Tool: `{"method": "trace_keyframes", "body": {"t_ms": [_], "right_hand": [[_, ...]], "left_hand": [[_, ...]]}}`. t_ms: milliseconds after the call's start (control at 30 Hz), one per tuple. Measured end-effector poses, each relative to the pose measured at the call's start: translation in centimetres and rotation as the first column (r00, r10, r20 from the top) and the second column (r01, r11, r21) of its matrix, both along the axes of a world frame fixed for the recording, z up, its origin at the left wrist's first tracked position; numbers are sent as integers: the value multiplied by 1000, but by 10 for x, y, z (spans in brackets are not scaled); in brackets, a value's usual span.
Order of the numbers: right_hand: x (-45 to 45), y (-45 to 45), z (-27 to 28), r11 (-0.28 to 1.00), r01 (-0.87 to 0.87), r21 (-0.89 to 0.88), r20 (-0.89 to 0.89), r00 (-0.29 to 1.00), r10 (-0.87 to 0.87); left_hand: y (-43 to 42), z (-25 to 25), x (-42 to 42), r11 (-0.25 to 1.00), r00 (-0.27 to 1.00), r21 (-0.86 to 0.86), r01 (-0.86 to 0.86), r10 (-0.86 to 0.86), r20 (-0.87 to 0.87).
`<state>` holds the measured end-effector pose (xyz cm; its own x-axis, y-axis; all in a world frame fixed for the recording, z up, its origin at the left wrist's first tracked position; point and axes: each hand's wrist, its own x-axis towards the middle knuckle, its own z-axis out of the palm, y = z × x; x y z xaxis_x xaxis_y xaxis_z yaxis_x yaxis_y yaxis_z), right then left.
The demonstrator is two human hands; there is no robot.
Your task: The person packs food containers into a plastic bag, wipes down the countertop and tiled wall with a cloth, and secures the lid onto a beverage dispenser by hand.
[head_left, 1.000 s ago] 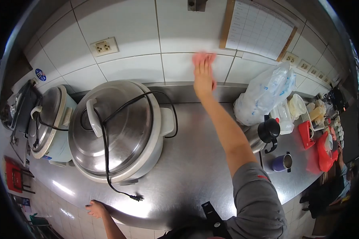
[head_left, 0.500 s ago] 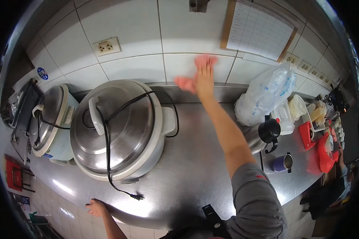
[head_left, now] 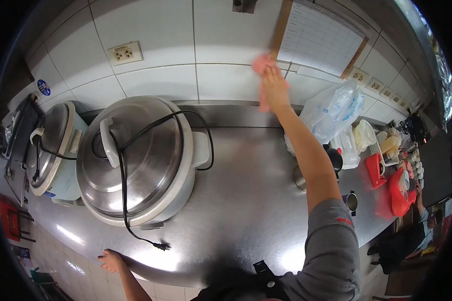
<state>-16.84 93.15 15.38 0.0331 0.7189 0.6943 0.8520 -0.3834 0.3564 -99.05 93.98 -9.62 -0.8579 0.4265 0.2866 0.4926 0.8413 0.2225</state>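
Observation:
My right hand (head_left: 275, 86) presses a pink cloth (head_left: 262, 64) against the white wall tiles, just below and left of a sheet on a board (head_left: 316, 39). Part of the cloth hangs under the palm. At the front edge of the steel table (head_left: 236, 200), my left hand (head_left: 111, 261) grips the rim, its thumb side uppermost. A large rice cooker (head_left: 140, 150) with a metal lid stands to the left, and its black cord (head_left: 124, 193) lies across the lid with the plug on the table.
A smaller cooker (head_left: 55, 150) stands farther left. Right of my arm are a clear plastic bag (head_left: 331, 110), a partly hidden steel jug (head_left: 300, 179), a cup (head_left: 352, 201) and a red basket (head_left: 375, 171). Another person (head_left: 407, 246) is at the far right.
My right hand and the cloth have moved right along the tiles, toward the board. My left hand stays at the table edge. The view has shifted slightly.

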Motion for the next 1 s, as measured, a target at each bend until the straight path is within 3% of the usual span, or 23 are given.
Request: {"method": "trace_keyframes", "body": {"t_ms": [133, 200, 233, 267, 300, 333, 400, 433, 467, 500, 633, 700, 733, 767, 800, 833, 867, 900, 933, 1000], "right_hand": [[5, -21, -24, 990, 139, 37, -54, 989, -136], [-5, -15, -27, 927, 217, 307, -306, 945, -119], [-9, -7, -27, 926, 215, 309, -304, 945, -118], [-20, 12, -22, 887, 413, 206, -124, 911, -395], [-35, 35, -17, 785, 602, 142, 86, 783, -616], [-50, 58, -12, 632, 765, 126, 298, 578, -760], [-61, 83, -6, 237, 940, 244, 644, 25, -765], [-56, 75, -8, 234, 941, 246, 645, 22, -764], [-50, 64, -14, 756, 649, 84, 310, 704, -639], [-45, 51, -19, 978, 83, 192, -114, 992, -62], [-21, 18, -17, 946, 109, 305, -216, 975, -43], [-25, 28, -21, 872, 317, 372, -411, 899, -152], [-31, 41, -23, 872, 315, 374, -411, 899, -149], [-55, 56, -11, 799, 585, 134, -341, 785, -517], [-75, 65, 2, 587, 807, -72, -178, 569, -803], [-91, 62, 18, 588, 806, -65, -177, 571, -802], [-109, 53, 31, 817, 500, 286, -728, 668, -154], [-118, 47, 37, 623, 301, 722, -692, 340, 637], [-100, 47, 32, 619, 302, 725, -688, 340, 641], [-51, 44, 14, 226, 380, 897, -299, 147, 943]], "left_hand": [[1, -5, -6, 1000, 1000, -22, -19, 19, -9], [2, -8, -9, 1000, 1000, -15, 14, -14, 3], [3, -9, -9, 1000, 1000, -8, 1, -1, -9], [4, -8, -7, 1000, 1000, -9, 0, 0, -5], [3, -5, -4, 1000, 1000, -15, -3, 3, -1], [1, -2, -3, 1000, 1000, -19, -5, 5, 0], [1, -1, -4, 1000, 1000, -20, -10, 10, 4], [1, -1, -3, 1000, 1000, -21, -10, 10, 6], [1, 0, -2, 1000, 1000, -22, -7, 7, 5], [1, 0, -4, 1000, 1000, -23, -1, 1, 8], [1, 1, -3, 1000, 998, -26, 2, -1, 57], [1, -1, -4, 999, 999, -38, 4, -2, 45], [2, -1, -4, 999, 999, -42, 4, -2, 41], [1, -2, -5, 999, 999, -43, 2, 0, 44], [0, -2, -5, 999, 1000, -36, 0, 0, 18], [1, -2, -4, 1000, 1000, -26, -3, 3, -5], [2, -5, -4, 1000, 1000, -22, -4, 4, 1], [2, -7, -6, 1000, 1000, -26, -3, 3, 3], [3, -9, -9, 1000, 1000, -27, -4, 4, 3], [3, -10, -10, 999, 1000, -33, -2, 3, 11]]}}
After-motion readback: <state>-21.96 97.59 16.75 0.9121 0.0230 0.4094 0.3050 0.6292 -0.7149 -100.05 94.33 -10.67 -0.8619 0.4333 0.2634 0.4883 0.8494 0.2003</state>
